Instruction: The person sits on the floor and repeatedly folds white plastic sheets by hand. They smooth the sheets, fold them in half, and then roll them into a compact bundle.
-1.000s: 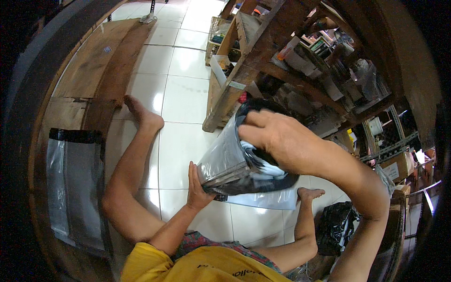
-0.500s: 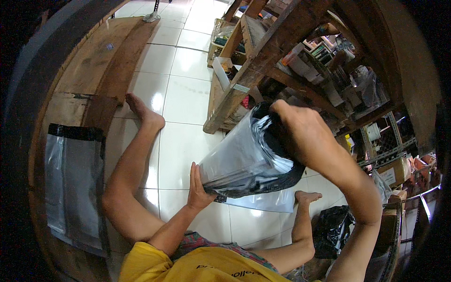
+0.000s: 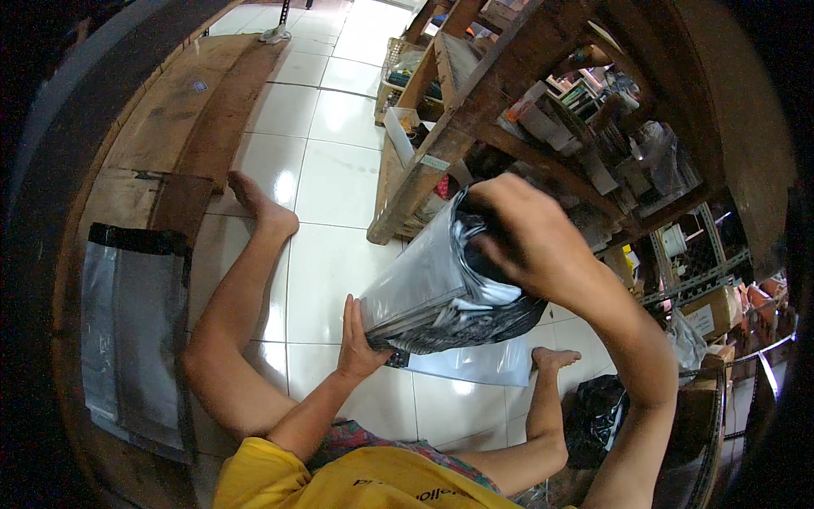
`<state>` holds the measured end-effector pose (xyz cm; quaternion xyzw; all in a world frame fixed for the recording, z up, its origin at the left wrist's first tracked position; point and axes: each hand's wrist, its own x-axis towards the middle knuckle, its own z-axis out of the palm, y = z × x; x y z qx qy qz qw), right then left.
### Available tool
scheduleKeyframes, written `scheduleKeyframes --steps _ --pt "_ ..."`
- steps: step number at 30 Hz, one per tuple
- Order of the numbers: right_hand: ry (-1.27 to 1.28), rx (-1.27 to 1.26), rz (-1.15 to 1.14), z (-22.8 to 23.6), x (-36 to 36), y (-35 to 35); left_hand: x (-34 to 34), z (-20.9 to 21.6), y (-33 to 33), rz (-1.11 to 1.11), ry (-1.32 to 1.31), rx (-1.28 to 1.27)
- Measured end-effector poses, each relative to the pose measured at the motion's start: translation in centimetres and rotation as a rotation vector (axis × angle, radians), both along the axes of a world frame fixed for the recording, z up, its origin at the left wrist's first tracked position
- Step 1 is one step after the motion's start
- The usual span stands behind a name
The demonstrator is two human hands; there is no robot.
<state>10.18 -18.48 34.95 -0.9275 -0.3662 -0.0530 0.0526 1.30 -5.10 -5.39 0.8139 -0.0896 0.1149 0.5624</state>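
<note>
- Fingers, right hand: curled at right end of plastic bundle; grip could not be told.
- Left hand: gripped left end above tiled floor.
- Step, seemingly: leafing edges; next move needed steady left hold.

This looks like a storeroom or the storage end of a workshop. A rough wooden rack is crammed with mixed goods; right of the rack are perforated metal shelving and a cardboard box, and left of it white tiles cover the walkway floor.
</note>
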Motion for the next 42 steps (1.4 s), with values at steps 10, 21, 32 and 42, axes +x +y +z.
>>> scheduleKeyframes --steps 10,21,32,42 --pt "-0.178 0.163 0.112 -0.4 0.1 -0.6 0.1 -0.4 0.1 -0.004 -0.033 -0.01" --pt "-0.34 0.069 0.242 -0.5 0.2 -1.2 0.1 -0.2 0.1 -0.01 -0.05 -0.034" --pt "-0.321 -0.124 0.139 0.0 -2.3 -0.2 0.2 -0.2 0.1 -0.002 -0.023 -0.024" --pt "-0.253 0.083 0.115 0.6 -1.1 -0.5 0.2 0.1 0.0 0.001 -0.004 -0.032"
